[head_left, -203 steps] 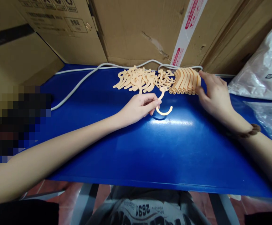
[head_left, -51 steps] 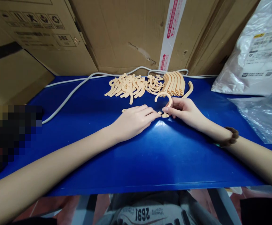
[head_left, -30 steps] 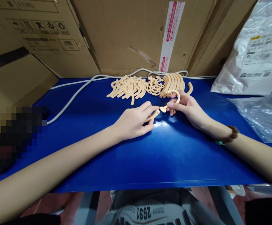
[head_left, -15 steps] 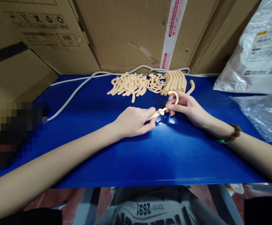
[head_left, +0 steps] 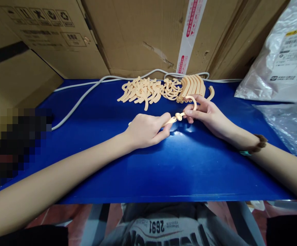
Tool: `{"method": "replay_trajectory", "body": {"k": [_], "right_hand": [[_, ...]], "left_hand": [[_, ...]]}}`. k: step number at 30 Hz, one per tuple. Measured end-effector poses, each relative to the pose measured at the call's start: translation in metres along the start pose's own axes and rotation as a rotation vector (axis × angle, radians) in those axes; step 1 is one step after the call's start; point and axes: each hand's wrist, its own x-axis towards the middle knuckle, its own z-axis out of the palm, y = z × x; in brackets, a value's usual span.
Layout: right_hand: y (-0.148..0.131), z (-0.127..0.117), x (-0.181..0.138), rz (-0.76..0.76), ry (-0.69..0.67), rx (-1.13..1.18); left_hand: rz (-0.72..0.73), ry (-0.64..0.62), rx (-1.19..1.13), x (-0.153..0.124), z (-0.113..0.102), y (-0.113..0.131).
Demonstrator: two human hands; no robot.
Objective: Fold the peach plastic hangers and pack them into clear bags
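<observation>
Over the blue table, my left hand (head_left: 148, 131) is closed, pinching a beige plastic strip (head_left: 172, 120) between thumb and fingers. Most of that strip hides inside the hand. My right hand (head_left: 204, 109) grips a beige plastic hook (head_left: 194, 101) whose curved end rises above the fingers. A small round disc (head_left: 179, 117) on the hook's other end faces the tip of the strip. Strip and disc lie very close together; whether they touch I cannot tell. Beyond the hands is a heap of curved beige pieces (head_left: 140, 90), beside thin beige hooks (head_left: 171, 89) and a neat row of curved strips (head_left: 193, 85).
Cardboard boxes (head_left: 138, 37) stand along the back of the blue table (head_left: 148, 177). A white cable (head_left: 79, 107) runs behind the pieces and down the left. At the right lie a white parcel bag (head_left: 273, 68) and clear plastic wrap (head_left: 279, 123). One curved piece (head_left: 211, 93) lies apart.
My right hand and the hook have shifted slightly right. The disc now sits a little farther from my left fingertips, and more of the strip's tip shows.
</observation>
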Motion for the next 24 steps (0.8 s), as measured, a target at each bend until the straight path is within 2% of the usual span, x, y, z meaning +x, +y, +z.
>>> {"method": "replay_trajectory", "body": {"k": [24], "right_hand": [[-0.0011, -0.0021, 0.0007, 0.011, -0.011, -0.016]], "left_hand": [[0.014, 0.055, 0.064, -0.0014, -0.0004, 0.0014]]}}
